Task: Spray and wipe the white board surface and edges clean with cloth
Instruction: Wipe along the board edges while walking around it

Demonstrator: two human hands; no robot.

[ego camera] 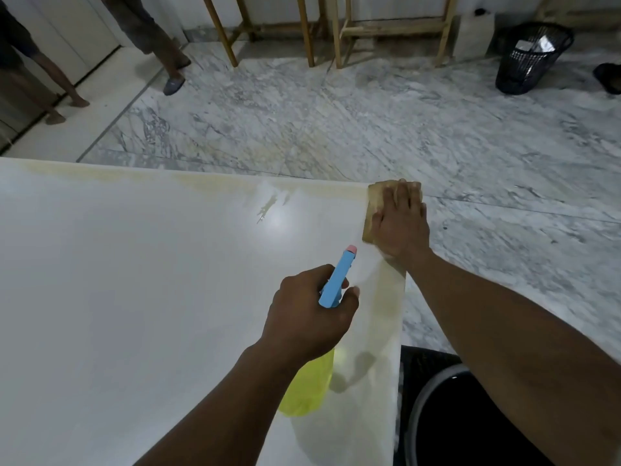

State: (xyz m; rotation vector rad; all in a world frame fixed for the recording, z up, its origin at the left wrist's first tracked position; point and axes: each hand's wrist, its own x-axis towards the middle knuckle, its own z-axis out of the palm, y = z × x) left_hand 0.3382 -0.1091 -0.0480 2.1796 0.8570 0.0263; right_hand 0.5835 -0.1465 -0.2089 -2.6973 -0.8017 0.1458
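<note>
Right hand (401, 223) is flat on the tan cloth (373, 210), fingers spread, pressing it down at the far right corner of the white board (134, 280); cloth hangs partly over the edge. Left hand (311, 314) is wrapped tight round the spray bottle (311, 388): blue head, pink nozzle tip, yellow body under the wrist, nozzle aimed twd the cloth. Wet streaks and a glare spot sit near the board's far edge; yellowish staining runs along far and right edges. Marble floor (369, 122) beyond, black mesh bin (527, 58) far right, wooden frames (336, 28) at back.
</note>
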